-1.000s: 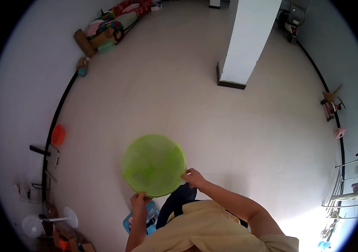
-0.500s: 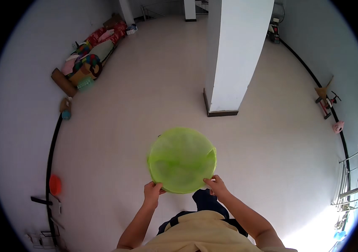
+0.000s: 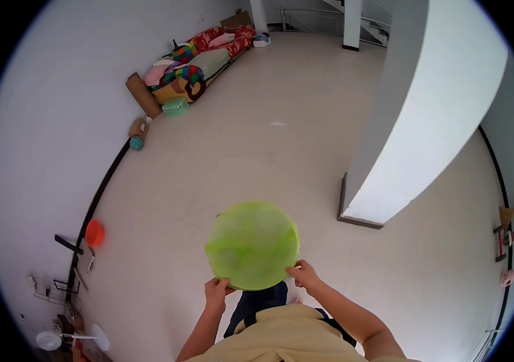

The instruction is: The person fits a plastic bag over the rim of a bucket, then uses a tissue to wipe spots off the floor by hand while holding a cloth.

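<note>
A round green mesh disc with a bright green rim (image 3: 254, 244) is held out in front of my body above the floor. My left hand (image 3: 217, 294) pinches its lower left edge. At the lower right edge, my right hand (image 3: 303, 275) grips the rim between thumb and fingers. The mesh looks thin and slightly wrinkled. Below the disc, dark trousers (image 3: 260, 303) and part of a bare foot (image 3: 295, 300) show.
A white pillar (image 3: 414, 133) with a dark base rises at the right. Along the left wall are a covered sofa (image 3: 208, 60), a cardboard roll (image 3: 143, 95), an orange basin (image 3: 94, 233) and a white fan (image 3: 48, 340). A small tricycle (image 3: 501, 242) stands far right.
The view has swung, and the pillar now appears larger and further right. The disc has shifted from lower left to a more central position, both hands still on its rim. The blue basin has left view.
</note>
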`<move>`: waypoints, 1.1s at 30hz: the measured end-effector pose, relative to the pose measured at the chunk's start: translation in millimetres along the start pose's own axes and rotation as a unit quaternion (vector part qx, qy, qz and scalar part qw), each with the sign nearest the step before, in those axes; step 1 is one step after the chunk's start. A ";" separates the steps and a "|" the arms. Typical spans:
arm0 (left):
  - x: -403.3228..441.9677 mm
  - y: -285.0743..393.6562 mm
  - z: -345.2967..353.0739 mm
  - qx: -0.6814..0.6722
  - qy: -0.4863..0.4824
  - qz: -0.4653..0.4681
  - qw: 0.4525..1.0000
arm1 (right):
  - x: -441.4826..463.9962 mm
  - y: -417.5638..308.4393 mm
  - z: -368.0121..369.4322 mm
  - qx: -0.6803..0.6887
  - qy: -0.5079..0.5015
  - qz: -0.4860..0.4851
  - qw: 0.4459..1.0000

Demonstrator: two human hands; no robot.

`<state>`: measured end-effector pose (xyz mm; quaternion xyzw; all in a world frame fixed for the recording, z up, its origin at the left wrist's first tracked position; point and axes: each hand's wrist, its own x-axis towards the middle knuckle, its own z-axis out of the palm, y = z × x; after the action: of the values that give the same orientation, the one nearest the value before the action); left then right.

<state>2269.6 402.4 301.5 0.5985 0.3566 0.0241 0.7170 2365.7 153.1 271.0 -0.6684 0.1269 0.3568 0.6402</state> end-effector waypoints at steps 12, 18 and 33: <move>231.7 54.6 131.4 0.072 -0.107 -0.051 0.990 | 158.7 -100.6 -69.6 0.033 0.152 0.039 0.987; 343.8 97.5 219.3 0.169 -0.207 -0.074 0.961 | 219.7 -139.1 -103.4 0.146 0.215 0.068 0.963; 510.5 83.0 242.5 0.415 -0.222 -0.130 0.873 | 505.1 -63.9 -205.6 0.385 0.292 0.263 0.835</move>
<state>2813.2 457.4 134.9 0.7786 0.2398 -0.3532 0.4599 2830.7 113.1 -18.3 -0.3825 0.6062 0.2227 0.6608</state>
